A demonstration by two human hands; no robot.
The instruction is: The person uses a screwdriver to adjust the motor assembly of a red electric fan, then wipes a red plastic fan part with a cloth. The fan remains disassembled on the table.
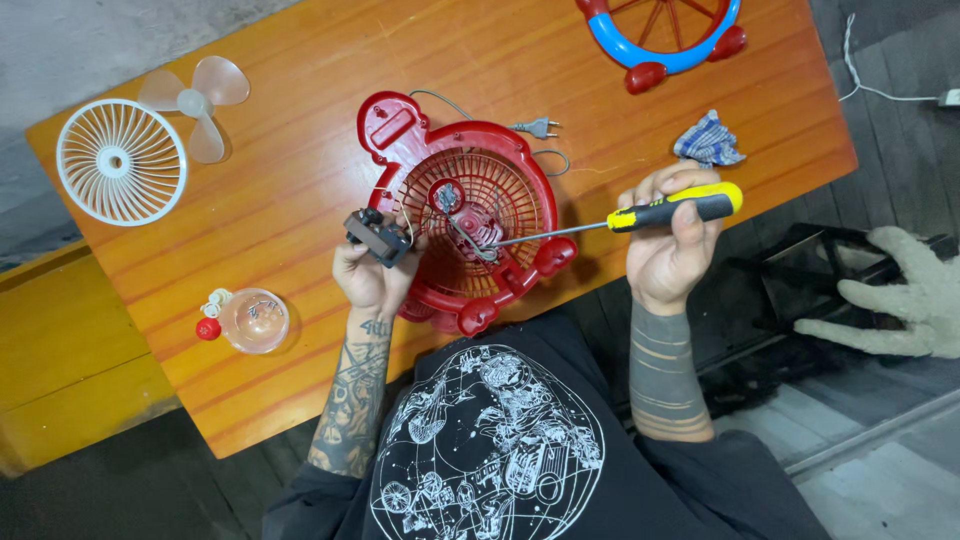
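A red fan housing with a round grille lies on the orange wooden table just in front of me. My left hand holds a small dark motor block at the housing's left rim. My right hand grips a screwdriver with a yellow and black handle. Its metal shaft reaches left, and the tip sits at the hub in the middle of the red grille. A grey cord with a plug runs out from behind the housing.
A white round grille and a pale fan blade lie at the table's left end. A small clear dish with small parts sits front left. A blue and red ring part and a checked cloth lie at the right. A pale glove rests on the floor.
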